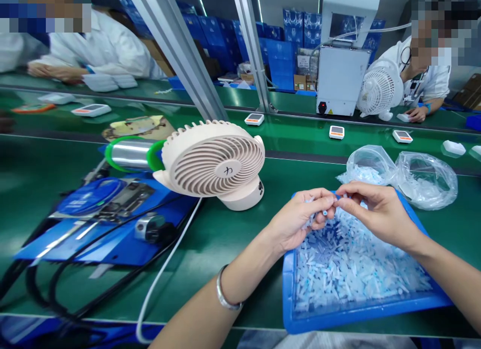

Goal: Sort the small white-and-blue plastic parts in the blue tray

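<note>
Over a blue tray (288, 294) my two hands meet, fingertip to fingertip. Many small pale-blue and white plastic pieces (349, 269) fill the tray. My left hand (306, 216) is curled around several of these pieces, and one with a light-blue end pokes out between its fingers. My right hand (376, 209) pinches at the left thumb and forefinger; whatever lies between its fingertips is too small to make out. Just behind the tray stand two clear plastic bags, the left bag (370, 161) with pale-blue pieces inside and the right bag (428, 181) with whitish ones.
A beige fan (221, 163) stands left of the tray, its white cable running to the table's front edge. Farther left is a blue machine (124, 239) with black hoses. Behind, a green conveyor (293, 133) carries white devices. Co-workers sit beyond it, near a white fan (379, 91).
</note>
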`<state>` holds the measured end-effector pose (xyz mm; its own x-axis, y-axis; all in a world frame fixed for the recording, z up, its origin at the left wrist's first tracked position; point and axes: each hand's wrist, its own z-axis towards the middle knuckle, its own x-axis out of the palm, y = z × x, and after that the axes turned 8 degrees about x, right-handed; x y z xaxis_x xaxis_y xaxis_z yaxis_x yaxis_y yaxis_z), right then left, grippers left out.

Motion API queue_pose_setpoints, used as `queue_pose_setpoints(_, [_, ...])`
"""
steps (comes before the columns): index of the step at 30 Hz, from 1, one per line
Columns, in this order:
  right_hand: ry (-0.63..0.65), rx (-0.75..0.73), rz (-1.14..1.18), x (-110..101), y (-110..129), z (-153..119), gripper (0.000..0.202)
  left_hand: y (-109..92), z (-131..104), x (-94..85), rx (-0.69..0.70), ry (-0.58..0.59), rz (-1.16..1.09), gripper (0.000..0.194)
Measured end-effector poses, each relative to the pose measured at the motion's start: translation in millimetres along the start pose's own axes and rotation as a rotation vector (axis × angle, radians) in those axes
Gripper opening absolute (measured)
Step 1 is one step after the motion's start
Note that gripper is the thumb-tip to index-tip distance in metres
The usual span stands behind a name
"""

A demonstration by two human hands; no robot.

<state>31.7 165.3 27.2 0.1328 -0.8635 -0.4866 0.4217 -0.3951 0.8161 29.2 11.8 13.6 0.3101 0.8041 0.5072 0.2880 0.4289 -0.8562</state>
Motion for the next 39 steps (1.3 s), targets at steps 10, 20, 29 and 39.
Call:
queue_pose_setpoints(10, [-0.018, -0.003, 0.073, -8.5, 6.4, -3.6, 0.008, -1.3, -4.1, 0.0, 0.012, 0.087, 0.043, 0.016])
queue_pose_setpoints(20, [0.012, -0.134, 0.093, -8.7, 10.1, -12.2, 0.017, -0.5, -5.2, -0.6, 0.005, 0.098, 0.052, 0.022])
queue_pose_setpoints(29, [0.052, -0.173, 0.01, -6.1, 10.2, -12.1, 0.013, 1.0, -5.3, -2.0, 0.044, 0.104, 0.084, 0.023])
queue_pose_setpoints(39, [0.046, -0.191, -0.024, -4.8, 11.1, -11.7, 0.013, 3.0, -4.9, -2.5, 0.054, 0.111, 0.129, 0.025])
